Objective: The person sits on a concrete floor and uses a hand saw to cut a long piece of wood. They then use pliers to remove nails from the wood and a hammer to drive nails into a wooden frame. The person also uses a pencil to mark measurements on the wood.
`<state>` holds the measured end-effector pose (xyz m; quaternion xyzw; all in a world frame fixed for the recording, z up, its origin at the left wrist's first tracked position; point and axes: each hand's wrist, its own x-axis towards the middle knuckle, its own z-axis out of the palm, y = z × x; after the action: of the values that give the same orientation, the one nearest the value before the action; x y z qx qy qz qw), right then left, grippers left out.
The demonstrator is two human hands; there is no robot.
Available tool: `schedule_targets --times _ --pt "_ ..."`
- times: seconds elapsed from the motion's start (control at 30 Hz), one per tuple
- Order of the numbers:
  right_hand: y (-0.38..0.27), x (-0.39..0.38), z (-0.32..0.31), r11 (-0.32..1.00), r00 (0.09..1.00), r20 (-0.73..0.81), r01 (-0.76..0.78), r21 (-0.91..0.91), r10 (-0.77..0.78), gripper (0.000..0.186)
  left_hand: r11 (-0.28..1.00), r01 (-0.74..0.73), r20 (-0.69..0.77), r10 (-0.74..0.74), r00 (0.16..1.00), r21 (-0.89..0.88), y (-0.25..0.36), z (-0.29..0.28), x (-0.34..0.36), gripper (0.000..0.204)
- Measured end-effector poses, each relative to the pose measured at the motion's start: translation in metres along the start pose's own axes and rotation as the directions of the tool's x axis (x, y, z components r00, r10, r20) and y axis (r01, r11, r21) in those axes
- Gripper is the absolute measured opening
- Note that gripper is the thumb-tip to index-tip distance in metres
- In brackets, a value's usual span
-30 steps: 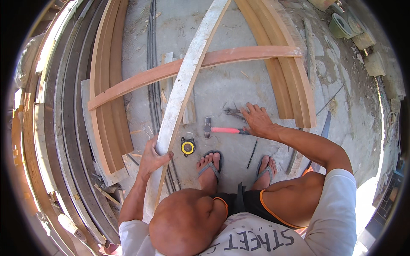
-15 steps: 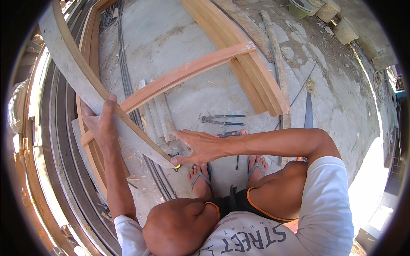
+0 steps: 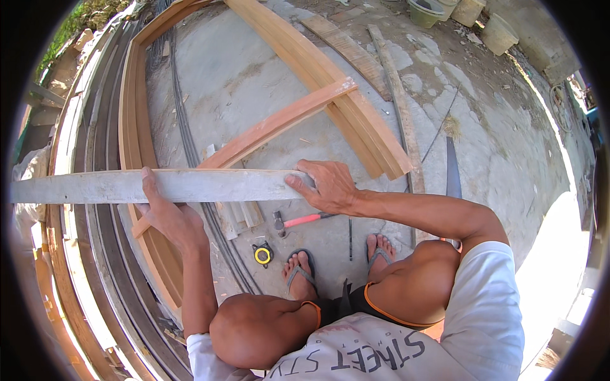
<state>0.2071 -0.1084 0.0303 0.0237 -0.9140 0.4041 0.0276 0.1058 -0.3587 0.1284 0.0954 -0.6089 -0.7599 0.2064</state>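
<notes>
A long pale wooden plank (image 3: 235, 185) lies level across my view, raised above the floor, its far-left end running to the picture's edge. My left hand (image 3: 171, 219) grips it from below, thumb over the near face. My right hand (image 3: 327, 186) is closed around its right end. Beneath it, a wooden frame (image 3: 375, 136) lies on the ground, with a reddish crosspiece (image 3: 279, 124) running over it. A hammer (image 3: 298, 220) with a red handle and a black-and-yellow tape measure (image 3: 262, 254) lie between the plank and my feet.
Stacked long boards (image 3: 95, 254) fill the left side. Dark rods (image 3: 181, 120) run along the frame's inner left. A handsaw (image 3: 453, 168) and loose planks (image 3: 397, 95) lie to the right. Buckets (image 3: 426, 11) stand at the far right. A thin dark stick (image 3: 350, 240) lies between my feet.
The plank has swung from a steep slant to level across my view. My right hand has moved away from my body and closed on its end. The hammer head and tape measure now show fully.
</notes>
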Motion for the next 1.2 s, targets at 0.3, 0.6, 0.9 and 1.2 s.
schedule_targets --times 0.3,0.6,0.9,1.2 --pt "0.099 -0.015 -0.106 0.941 0.990 -0.044 0.113 -0.318 -0.134 0.056 0.624 0.700 0.344 -0.779 0.525 0.347 -0.051 -0.076 -0.051 0.058" --pt "0.154 -0.009 -0.139 0.907 0.991 -0.105 0.033 -0.420 -0.084 0.055 0.444 0.811 0.488 -0.842 0.231 0.381 -0.089 -0.051 -0.057 0.051" --pt "0.199 -0.017 -0.146 0.894 0.865 -0.414 0.083 -0.440 -0.284 0.026 0.260 0.845 0.493 -0.870 -0.006 0.468 -0.135 -0.050 -0.082 0.070" --pt "0.238 -0.090 -0.169 0.873 0.523 -0.701 -0.229 0.431 0.484 0.034 0.431 0.361 0.425 -0.900 0.102 0.827 -0.109 -0.040 -0.060 0.063"
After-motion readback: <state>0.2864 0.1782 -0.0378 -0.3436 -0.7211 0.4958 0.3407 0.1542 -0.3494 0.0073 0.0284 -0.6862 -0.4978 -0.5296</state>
